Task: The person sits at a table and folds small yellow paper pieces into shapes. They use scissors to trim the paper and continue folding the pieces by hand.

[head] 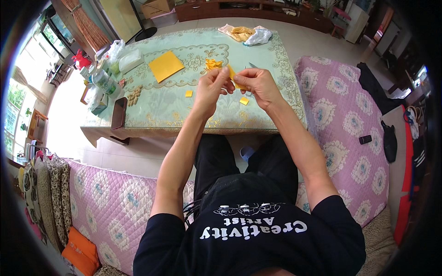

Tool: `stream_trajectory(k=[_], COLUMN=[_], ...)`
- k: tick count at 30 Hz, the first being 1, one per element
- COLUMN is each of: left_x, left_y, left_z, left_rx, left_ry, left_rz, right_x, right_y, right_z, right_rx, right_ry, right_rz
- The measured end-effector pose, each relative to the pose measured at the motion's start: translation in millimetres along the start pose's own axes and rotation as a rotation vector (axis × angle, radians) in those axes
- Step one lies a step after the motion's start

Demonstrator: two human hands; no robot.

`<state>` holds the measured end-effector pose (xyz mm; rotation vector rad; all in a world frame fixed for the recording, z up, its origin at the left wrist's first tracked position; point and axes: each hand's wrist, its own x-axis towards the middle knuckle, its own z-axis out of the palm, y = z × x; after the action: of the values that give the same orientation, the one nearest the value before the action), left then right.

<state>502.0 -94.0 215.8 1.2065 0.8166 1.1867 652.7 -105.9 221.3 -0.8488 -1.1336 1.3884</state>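
Between my two hands, above the near part of the table, is a piece of yellow paper (231, 73). My left hand (213, 88) pinches its left side with thumb and fingers, and my right hand (257, 84) grips its right side. Just beyond the left hand lies a bundle of crumpled or folded yellow paper (213, 64). A pair of scissors (253, 65) shows only in part behind the right hand. Small yellow paper scraps lie on the cloth, one to the left (189, 93) and one below the right hand (244, 100). Farther left rests a flat yellow paper square (166, 66).
On the table's left stand a plastic bottle (103, 82), a tissue pack (129, 61), a pile of peanuts (134, 95) and a smartphone (119, 112) at the front edge. Crumpled cloths (247, 34) lie at the far edge. A quilted sofa (342, 120) borders the right side.
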Motion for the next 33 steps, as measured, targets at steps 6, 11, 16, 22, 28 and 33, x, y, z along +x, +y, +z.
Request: stream_trajectory(k=[6, 11, 16, 22, 28, 33], left_x=[7.6, 3.5, -5.2, -3.6, -3.4, -8.1], left_y=[-1.0, 10.7, 4.6, 0.6, 1.5, -3.2], left_z=[-12.2, -6.2, 0.1, -2.9, -3.4, -6.8], left_rx=[0.163, 0.024, 0.132, 0.012, -0.045, -0.128], left_ry=[-0.102, -0.044, -0.152, -0.190, -0.198, -0.078], left_rz=[0.103, 0.024, 0.076, 0.055, -0.019, 0.182], right_x=[1.2, 1.2, -2.3, -3.2, -2.7, -3.3], right_y=[-3.2, -11.4, -6.4, -11.1, -11.8, -19.7], right_z=[-3.8, -2.7, 0.8, -2.8, -4.5, -3.9], right_rx=[-0.055, -0.010, 0.071, 0.069, 0.074, 0.109], right_ry=[-0.102, -0.057, 0.035, -0.009, -0.027, -0.013], right_rz=[0.055, 0.034, -0.056, 0.007, 0.025, -0.001])
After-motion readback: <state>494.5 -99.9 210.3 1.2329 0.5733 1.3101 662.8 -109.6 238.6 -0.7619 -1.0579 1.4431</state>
